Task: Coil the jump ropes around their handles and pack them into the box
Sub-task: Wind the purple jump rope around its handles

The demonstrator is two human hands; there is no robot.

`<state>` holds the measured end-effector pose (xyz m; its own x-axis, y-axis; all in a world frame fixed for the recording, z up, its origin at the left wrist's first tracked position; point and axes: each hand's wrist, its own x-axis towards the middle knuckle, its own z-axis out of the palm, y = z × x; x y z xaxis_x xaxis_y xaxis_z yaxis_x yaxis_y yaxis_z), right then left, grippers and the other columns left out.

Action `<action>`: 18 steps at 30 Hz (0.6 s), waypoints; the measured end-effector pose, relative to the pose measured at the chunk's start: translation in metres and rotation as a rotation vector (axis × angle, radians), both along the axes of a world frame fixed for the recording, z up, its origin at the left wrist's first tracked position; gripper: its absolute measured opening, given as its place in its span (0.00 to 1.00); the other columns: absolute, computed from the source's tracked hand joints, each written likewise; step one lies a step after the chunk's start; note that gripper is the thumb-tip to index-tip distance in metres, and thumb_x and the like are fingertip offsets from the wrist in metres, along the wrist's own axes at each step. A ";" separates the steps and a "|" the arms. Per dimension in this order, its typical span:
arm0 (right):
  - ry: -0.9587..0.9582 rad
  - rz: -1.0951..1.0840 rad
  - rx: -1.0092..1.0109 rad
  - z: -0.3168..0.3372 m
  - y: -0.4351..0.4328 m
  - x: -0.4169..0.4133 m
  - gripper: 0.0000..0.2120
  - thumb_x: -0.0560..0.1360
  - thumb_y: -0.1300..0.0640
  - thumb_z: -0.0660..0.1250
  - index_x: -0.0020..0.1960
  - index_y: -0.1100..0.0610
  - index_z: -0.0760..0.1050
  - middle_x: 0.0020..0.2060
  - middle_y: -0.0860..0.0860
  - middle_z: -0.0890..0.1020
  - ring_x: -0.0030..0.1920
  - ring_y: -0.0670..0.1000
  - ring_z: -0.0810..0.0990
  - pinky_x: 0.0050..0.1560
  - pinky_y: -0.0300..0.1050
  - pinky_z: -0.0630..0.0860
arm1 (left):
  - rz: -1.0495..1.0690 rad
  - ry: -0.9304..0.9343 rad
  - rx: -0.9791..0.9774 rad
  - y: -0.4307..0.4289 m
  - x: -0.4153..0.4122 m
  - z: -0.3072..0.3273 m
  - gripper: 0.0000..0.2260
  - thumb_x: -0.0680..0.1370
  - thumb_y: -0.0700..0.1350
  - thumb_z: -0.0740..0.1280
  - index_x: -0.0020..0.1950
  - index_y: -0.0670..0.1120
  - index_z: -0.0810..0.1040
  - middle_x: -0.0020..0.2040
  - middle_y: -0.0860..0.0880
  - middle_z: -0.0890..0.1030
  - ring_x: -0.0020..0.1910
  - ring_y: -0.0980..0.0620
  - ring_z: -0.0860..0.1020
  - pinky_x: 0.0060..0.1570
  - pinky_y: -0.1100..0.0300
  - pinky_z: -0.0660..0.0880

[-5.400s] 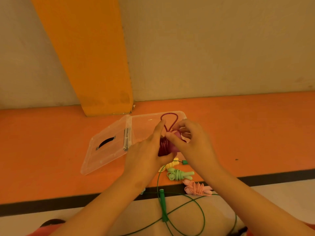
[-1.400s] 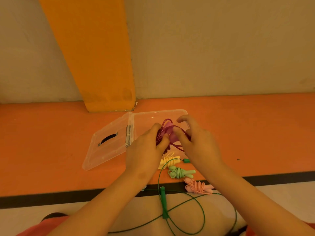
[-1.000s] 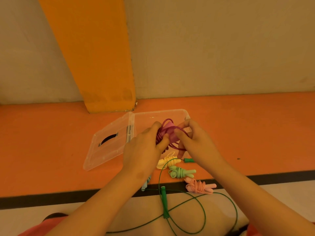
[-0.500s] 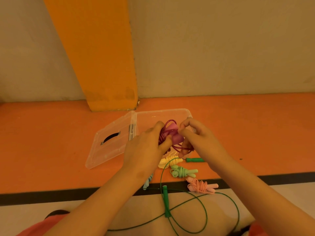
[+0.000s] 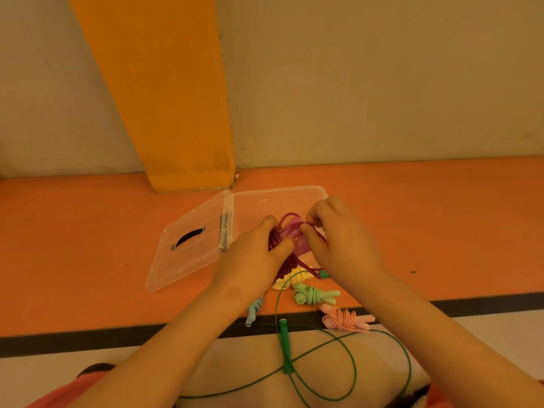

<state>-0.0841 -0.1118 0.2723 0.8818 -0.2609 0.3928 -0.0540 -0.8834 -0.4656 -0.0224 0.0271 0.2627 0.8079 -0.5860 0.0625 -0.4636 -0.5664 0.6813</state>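
since half a second ago the right hand point(image 5: 341, 245) has raised its pinch on a loop of the purple jump rope point(image 5: 290, 231). the left hand point(image 5: 253, 260) still grips the coiled bundle over the clear box point(image 5: 256, 201), whose near edge is hidden. fingers hide most of the handles. a blue rope point(image 5: 253, 312) peeks from under the left wrist. the lid point(image 5: 188, 245) lies flat, open to the left.

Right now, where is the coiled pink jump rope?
In the head view, the pink jump rope lies right of centre on the floor's black stripe, just nearer than the light green coiled rope and beside the right forearm.
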 end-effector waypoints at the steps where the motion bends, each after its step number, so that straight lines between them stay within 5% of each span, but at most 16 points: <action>1: -0.010 0.006 -0.063 0.000 0.001 0.000 0.04 0.77 0.57 0.64 0.45 0.56 0.71 0.42 0.49 0.71 0.41 0.51 0.72 0.38 0.46 0.66 | 0.001 0.041 -0.031 0.000 0.000 -0.001 0.07 0.79 0.55 0.60 0.50 0.52 0.70 0.34 0.50 0.78 0.33 0.50 0.78 0.35 0.50 0.74; 6: 0.114 0.003 -0.182 0.004 0.005 -0.001 0.08 0.80 0.55 0.59 0.52 0.60 0.71 0.49 0.55 0.78 0.46 0.57 0.76 0.39 0.44 0.59 | -0.014 0.075 0.013 0.001 0.000 -0.002 0.11 0.79 0.58 0.60 0.46 0.51 0.71 0.35 0.48 0.80 0.32 0.49 0.79 0.36 0.47 0.75; 11: 0.298 -0.048 -0.289 -0.002 0.008 0.004 0.10 0.83 0.54 0.51 0.59 0.59 0.65 0.57 0.54 0.74 0.52 0.58 0.77 0.35 0.43 0.60 | -0.029 -0.032 0.150 0.003 -0.003 -0.001 0.12 0.79 0.60 0.57 0.49 0.52 0.69 0.35 0.51 0.76 0.34 0.52 0.76 0.31 0.56 0.68; 18: 0.355 -0.133 -0.291 -0.016 0.009 0.011 0.11 0.81 0.60 0.55 0.62 0.60 0.66 0.57 0.54 0.74 0.52 0.60 0.78 0.38 0.46 0.65 | -0.062 -0.112 0.227 0.003 -0.004 0.000 0.11 0.79 0.59 0.58 0.51 0.53 0.69 0.35 0.52 0.76 0.35 0.52 0.76 0.30 0.57 0.68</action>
